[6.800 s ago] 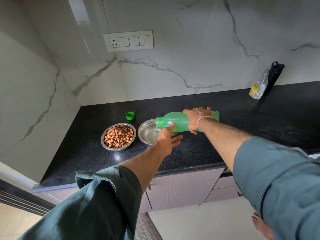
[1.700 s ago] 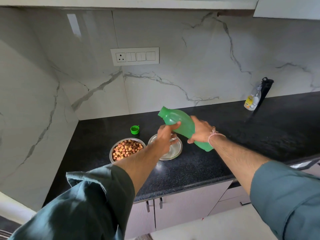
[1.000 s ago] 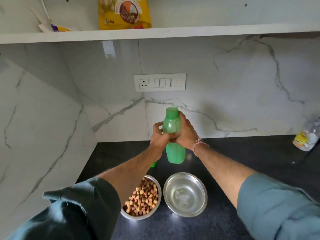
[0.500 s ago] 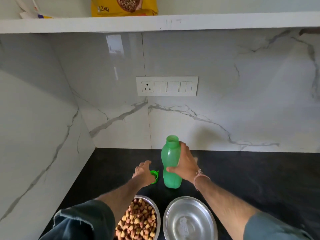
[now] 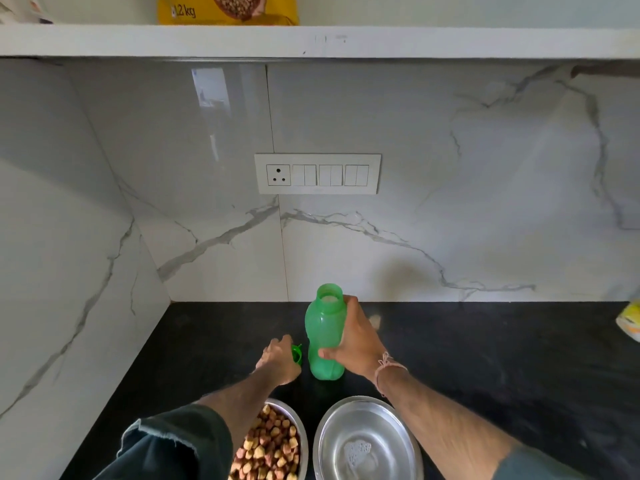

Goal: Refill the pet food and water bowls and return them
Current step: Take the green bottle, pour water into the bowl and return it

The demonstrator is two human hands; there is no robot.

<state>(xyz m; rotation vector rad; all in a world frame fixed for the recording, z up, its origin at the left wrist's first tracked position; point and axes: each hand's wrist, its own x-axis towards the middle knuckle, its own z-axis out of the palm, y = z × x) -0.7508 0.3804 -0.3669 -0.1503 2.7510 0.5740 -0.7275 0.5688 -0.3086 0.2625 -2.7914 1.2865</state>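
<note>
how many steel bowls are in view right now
2. The kibble bowl is at the bottom edge, and the water bowl is just right of it, in front of the green bottle. The frame cuts off both bowls. No others show.

Black stone countertop (image 5: 485, 358), back-left corner: shut in on two sides by white marble walls (image 5: 381, 133). An upright uncapped green plastic bottle (image 5: 323, 334) stands behind the bowls, the right hand (image 5: 356, 341) wrapped round it. The left hand (image 5: 278, 362) is curled over a small green cap (image 5: 296, 353) just beside the bottle's base, with only a slim gap between. At the front edge, a steel bowl of kibble (image 5: 302, 433) and a steel bowl of water (image 5: 381, 420) sit nearly touching, a forearm crossing each. Right of the bottle the counter runs bare to a yellow-labelled container (image 5: 630, 322). A white overhead shelf (image 5: 415, 41) limits headroom.
</note>
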